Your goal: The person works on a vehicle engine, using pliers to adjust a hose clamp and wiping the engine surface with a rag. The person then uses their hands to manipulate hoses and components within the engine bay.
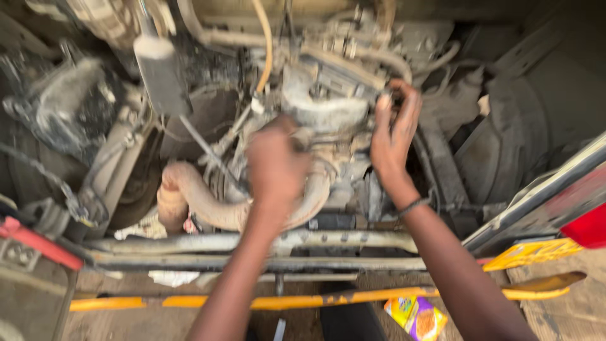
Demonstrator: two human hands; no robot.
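Grimy grey metal engine block sits mid-bay, above the dusty tan curved hose. Left hand curled shut against its lower front; what it grips, can't tell. Right hand half-open, fingertips pinching a small fitting at its right side. Risk: greasy grip slips, knuckles hit metal.

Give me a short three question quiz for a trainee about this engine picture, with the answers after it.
1. True or false: both hands are down on the yellow bar.
2. Which hand reaches higher on the engine block: A left, B right?
3. What sits on the right hand's wrist?

Key:
1. False. The left hand is against the engine by the curved dusty hose, and the right hand is at the block's side.
2. B.
3. A thin dark band.
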